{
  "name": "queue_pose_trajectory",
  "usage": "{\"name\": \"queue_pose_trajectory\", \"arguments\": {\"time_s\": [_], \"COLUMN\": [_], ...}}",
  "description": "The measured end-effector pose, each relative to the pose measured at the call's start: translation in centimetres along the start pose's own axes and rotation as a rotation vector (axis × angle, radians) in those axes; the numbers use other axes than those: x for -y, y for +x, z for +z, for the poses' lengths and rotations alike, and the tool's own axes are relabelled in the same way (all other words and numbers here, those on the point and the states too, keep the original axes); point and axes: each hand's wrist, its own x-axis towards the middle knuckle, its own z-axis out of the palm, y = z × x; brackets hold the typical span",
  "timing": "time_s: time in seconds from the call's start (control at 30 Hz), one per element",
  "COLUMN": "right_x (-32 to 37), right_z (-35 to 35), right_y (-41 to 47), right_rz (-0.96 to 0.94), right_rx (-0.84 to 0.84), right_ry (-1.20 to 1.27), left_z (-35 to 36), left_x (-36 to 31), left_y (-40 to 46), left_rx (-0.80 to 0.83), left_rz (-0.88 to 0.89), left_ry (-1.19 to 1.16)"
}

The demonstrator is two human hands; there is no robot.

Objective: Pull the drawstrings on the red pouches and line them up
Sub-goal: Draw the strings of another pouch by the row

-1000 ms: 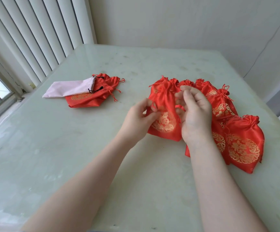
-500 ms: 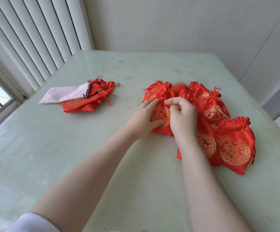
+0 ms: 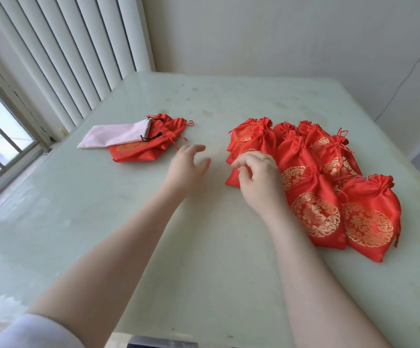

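A pale green, glossy stone-topped table [image 3: 128,234] filled most of the view, and every place below is given from it. Beyond its far-left corner hung white vertical blinds [image 3: 60,51] beside a window. On the table's right half lay the largest group of things, a row of red satin drawstring pouches with gold round floral prints [image 3: 314,214], overlapping one another like shingles from the far middle of the table toward its near-right edge, their gathered necks pointing away from the person. The nearest pouch of that row [image 3: 369,219] lay closest to the table's right edge, its neck cinched. On the table's far-left part, well apart from the row, lay a smaller heap of red satin pouches [image 3: 138,150], flat, with a pale pink cloth pouch with black cords [image 3: 116,135] resting across their top. Two bare forearms reached in from the table's near edge. The right hand [image 3: 256,174] rested on the left end of the row, its fingers curled downward against the red cloth; whether they pinched the fabric or a cord could not be told. A thin ring showed on one finger. The left hand [image 3: 189,167] hovered over bare tabletop between the heap and the row, blurred, fingers spread apart and straight, holding nothing. A white sleeve cuff [image 3: 33,332] showed at the table's near-left corner.
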Motion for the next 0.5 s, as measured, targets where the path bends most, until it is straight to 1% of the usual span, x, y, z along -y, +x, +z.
{"name": "queue_pose_trajectory", "arguments": {"time_s": [0.07,0.13,0.17,0.27,0.3,0.37,0.43,0.5], "right_x": [-0.3,-0.5,-0.4,-0.3,-0.2,-0.1,0.0,0.0], "right_z": [0.5,0.8,1.0,1.0,1.1,1.0,0.9,0.7], "right_y": [-0.2,-0.4,-0.5,-0.6,-0.6,-0.7,-0.7,-0.6], "right_rz": [-0.041,-0.052,-0.049,-0.02,-0.015,-0.008,0.0,0.006], "right_rx": [0.052,0.093,0.109,0.128,0.132,0.138,0.142,0.132], "right_ry": [-0.036,-0.035,-0.031,-0.02,-0.017,-0.019,-0.019,-0.012], "left_z": [-1.5,-2.9,-3.6,-4.6,-4.9,-5.2,-5.2,-5.2], "left_x": [1.8,3.4,4.2,5.8,6.2,6.6,6.4,5.8], "left_y": [0.2,0.4,0.6,1.2,1.4,1.7,1.7,1.6], "left_rx": [-0.118,-0.193,-0.194,-0.096,-0.075,-0.085,-0.128,-0.193], "left_rz": [0.025,-0.011,-0.043,-0.104,-0.107,-0.094,-0.068,0.014], "left_ry": [0.16,0.336,0.41,0.544,0.565,0.575,0.514,0.427]}}
